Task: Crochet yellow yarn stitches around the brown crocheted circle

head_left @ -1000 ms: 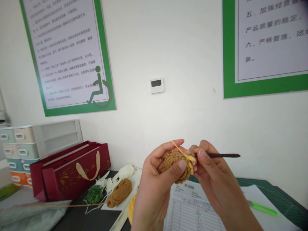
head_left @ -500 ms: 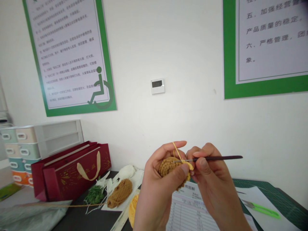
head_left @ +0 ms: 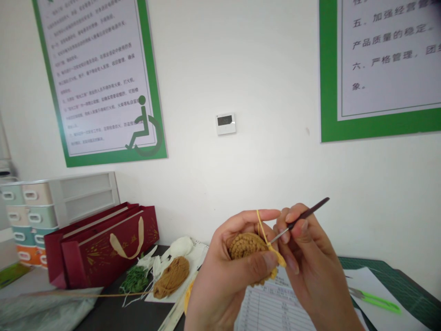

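My left hand (head_left: pixel 227 271) is closed around a round brown crochet piece (head_left: pixel 245 246), its thumb pressed across the front. Yellow yarn (head_left: pixel 262 225) runs over the raised left index finger down to yellow stitches (head_left: pixel 277 257) at the piece's right edge. In my right hand (head_left: pixel 306 253) is a crochet hook (head_left: pixel 310 209) with a dark handle, pinched between thumb and fingers. The handle slants up to the right, and the metal tip meets the yarn beside the stitches. The lower part of the piece is partly hidden behind the left thumb.
A printed sheet (head_left: pixel 275 308) lies below my hands. To the right, green-handled scissors (head_left: pixel 375 301) rest on white paper over a green cutting mat (head_left: pixel 392 280). Brown yarn (head_left: pixel 171 277), green yarn (head_left: pixel 135 279), a red gift bag (head_left: pixel 103 257) and a drawer unit (head_left: pixel 82 197) stand left.
The hook has tilted from nearly level to slanting up rightward, and its tip has drawn back right from the brown piece. Both hands have shifted slightly, the left one a little lower and rightward.
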{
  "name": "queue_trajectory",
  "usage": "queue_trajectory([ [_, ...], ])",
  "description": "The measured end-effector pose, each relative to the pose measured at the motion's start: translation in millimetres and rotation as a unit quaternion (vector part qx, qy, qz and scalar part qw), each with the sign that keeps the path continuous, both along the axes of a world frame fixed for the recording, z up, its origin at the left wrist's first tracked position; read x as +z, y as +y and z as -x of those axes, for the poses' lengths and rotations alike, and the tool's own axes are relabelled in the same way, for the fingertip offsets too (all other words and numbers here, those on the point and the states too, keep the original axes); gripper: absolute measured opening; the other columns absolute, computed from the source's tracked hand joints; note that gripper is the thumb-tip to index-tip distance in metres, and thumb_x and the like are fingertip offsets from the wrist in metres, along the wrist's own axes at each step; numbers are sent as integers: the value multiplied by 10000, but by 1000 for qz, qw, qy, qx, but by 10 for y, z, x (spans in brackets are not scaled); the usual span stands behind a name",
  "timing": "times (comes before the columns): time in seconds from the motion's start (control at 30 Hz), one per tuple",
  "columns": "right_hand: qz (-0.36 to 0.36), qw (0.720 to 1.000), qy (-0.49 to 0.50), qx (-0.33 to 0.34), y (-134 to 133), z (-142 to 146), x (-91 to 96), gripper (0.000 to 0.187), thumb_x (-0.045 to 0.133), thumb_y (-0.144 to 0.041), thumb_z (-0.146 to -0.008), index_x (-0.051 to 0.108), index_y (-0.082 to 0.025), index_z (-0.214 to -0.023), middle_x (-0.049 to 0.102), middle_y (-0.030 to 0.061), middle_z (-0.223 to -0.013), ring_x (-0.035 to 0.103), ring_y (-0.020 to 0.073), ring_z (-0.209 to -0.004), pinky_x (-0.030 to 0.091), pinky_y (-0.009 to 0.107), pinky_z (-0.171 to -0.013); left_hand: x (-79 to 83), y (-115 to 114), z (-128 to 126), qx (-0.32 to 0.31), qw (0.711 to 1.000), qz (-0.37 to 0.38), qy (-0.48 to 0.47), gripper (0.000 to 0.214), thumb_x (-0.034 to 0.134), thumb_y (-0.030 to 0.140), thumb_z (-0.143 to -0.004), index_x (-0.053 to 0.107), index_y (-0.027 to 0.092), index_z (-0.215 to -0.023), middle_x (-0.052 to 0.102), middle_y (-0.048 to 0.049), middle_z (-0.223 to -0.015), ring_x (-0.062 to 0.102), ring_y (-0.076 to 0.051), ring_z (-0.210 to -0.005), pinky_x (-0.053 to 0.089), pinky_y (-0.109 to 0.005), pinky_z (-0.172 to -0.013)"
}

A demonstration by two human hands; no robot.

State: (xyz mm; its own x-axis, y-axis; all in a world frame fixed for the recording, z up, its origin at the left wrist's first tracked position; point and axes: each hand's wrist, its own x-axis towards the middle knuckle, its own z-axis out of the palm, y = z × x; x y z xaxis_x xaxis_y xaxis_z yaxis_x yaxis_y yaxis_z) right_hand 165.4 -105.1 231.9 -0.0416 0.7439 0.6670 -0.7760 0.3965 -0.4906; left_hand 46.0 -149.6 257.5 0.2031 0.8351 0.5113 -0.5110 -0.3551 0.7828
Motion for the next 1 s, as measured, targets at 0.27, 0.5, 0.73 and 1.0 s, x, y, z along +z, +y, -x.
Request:
queue_trajectory([
  [0.27,-22,1000,-17,-6,-78,-79,25,196,559,-363,-1022,615,-246,-875,518,-61,-695,408,20,-377,317,165,-378,-7,25,48,-31,999,30,23,225,841,145,-687,805,192,-904,659,-45,-765,589,-150,-678,408,-275,-637],
  [0.5,11,999,-21,27,-123,-71,30,216,569,-369,-1016,614,-229,-859,470,-65,-669,320,19,-402,280,179,-394,-14,36,65,-62,998,0,23,139,825,130,-692,788,194,-810,629,-28,-757,535,-132,-636,401,-286,-614],
  [0.73,-47,992,-97,-72,-58,-88,59,217,679,-364,-957,642,-226,-794,574,-7,-748,480,101,-610,421,223,-553,23,50,20,147,984,-74,74,346,822,99,-798,776,261,-1100,687,11,-804,615,-101,-701,459,-203,-644],
  [1.0,-227,931,-138,-250,-56,-285,32,88,683,-346,-956,725,-290,-903,575,24,-860,555,191,-803,467,333,-672,12,25,-54,257,920,-272,112,453,839,17,-748,797,314,-1087,746,-26,-968,671,-200,-901,534,-303,-801],
])
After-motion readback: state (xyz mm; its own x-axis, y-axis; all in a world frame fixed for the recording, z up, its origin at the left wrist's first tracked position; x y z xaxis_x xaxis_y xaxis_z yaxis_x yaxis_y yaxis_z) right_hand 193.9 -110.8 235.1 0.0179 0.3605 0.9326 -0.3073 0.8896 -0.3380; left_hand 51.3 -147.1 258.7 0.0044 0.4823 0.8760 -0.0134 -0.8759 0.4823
